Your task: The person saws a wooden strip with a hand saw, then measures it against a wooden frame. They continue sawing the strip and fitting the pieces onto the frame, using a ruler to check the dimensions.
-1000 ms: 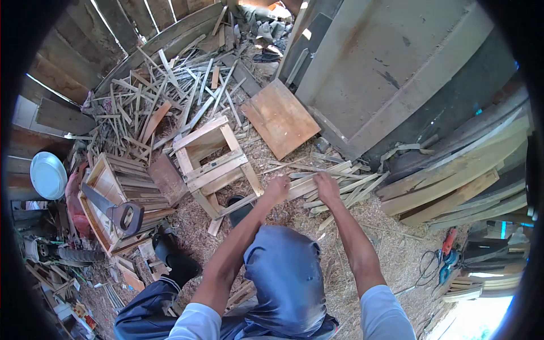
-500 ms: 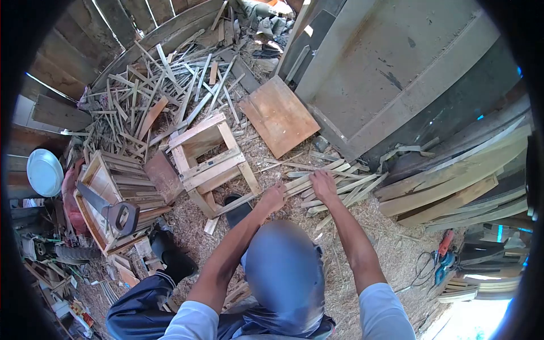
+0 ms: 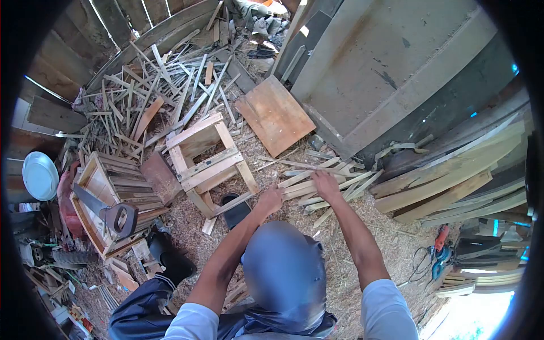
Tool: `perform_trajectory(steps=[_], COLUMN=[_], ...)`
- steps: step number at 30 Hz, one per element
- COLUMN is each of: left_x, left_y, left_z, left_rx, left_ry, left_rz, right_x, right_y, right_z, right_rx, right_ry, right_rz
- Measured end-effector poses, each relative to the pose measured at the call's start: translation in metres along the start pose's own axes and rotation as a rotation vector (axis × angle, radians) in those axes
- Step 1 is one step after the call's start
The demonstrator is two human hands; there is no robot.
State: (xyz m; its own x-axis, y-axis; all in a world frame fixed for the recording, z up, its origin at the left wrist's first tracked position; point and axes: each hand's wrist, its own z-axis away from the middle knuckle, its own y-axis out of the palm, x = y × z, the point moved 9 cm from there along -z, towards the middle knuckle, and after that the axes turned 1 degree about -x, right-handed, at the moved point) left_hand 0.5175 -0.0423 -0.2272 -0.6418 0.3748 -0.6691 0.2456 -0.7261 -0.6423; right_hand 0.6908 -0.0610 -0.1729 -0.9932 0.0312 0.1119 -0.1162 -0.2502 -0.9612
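The person bent over a loose pile of pale, thin wooden slats (image 3: 331, 182) that lay on the sawdust-strewn floor (image 3: 374, 226), in front of a large grey upright panel (image 3: 385, 62). The left hand (image 3: 271, 199) was at the near left end of the pile, its fingers curled around the end of one or more slats; how firmly it gripped could not be made out. The right hand (image 3: 326, 184) lay on top of the slats in the middle of the pile, fingers bent down over them, and whether it was closed on one could not be told either. The two hands were near each other but apart.

Just left of the left hand stood a small unfinished wooden frame stool (image 3: 209, 164), tipped on its side, with a dark sandal (image 3: 235, 208) beside its near leg. Behind it lay a flat brown square board (image 3: 275, 116) and a wide heap of grey scrap sticks (image 3: 164, 85). Farther left, a handsaw with a dark handle (image 3: 110, 211) rested on a slatted wooden crate (image 3: 116, 187). Long planks (image 3: 453, 181) were stacked at the right.
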Motion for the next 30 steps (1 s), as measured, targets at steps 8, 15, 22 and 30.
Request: perform_trajectory(steps=[8, 15, 22, 30], left_x=[0.002, -0.016, -0.079, -0.061], left_y=[-0.014, -0.054, -0.115, -0.24], left_z=[0.004, -0.006, 0.007, 0.077], left_rx=[-0.082, -0.281, -0.203, -0.315], left_ry=[-0.059, 0.038, 0.208, 0.311], left_rz=[0.062, 0.229, 0.128, -0.035], right_x=[0.007, -0.003, -0.032, 0.024], right_y=[0.001, -0.039, -0.052, -0.145], right_z=[-0.004, -0.013, 0.031, 0.035], right_rx=[-0.022, 0.067, 0.039, 0.056], right_ry=[-0.073, -0.018, -0.027, -0.067], right_rz=[0.044, -0.181, 0.045, -0.079])
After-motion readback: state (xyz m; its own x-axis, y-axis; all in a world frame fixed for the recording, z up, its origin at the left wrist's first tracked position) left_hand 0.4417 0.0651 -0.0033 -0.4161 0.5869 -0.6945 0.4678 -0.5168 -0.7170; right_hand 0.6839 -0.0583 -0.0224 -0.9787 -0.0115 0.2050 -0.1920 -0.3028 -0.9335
